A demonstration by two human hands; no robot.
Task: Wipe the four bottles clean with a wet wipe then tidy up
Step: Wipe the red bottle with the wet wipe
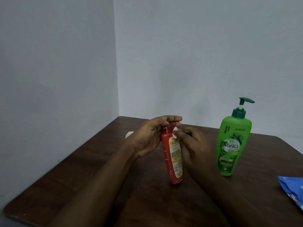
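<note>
The red bottle [172, 159] stands near the middle of the dark wooden table [98, 161], base down and leaning a little, its label side turned toward the camera. It sits directly between the two hands. The left hand [147, 136] comes in from the left and grips the top of the bottle, fingers curled over the cap end and thumb on the near side. The right hand [193, 145] is just beside the bottle on its right, fingers bunched and pinching a small white wet wipe [175, 134] against the bottle's upper part, just below the left fingertips. Well apart to the right a green pump bottle [232, 145] stands upright with neither hand touching it. At the right edge of the table lies a blue packet [293, 189], partly cut off by the frame. Behind the left wrist a small white object [129, 134] shows, mostly hidden.
</note>
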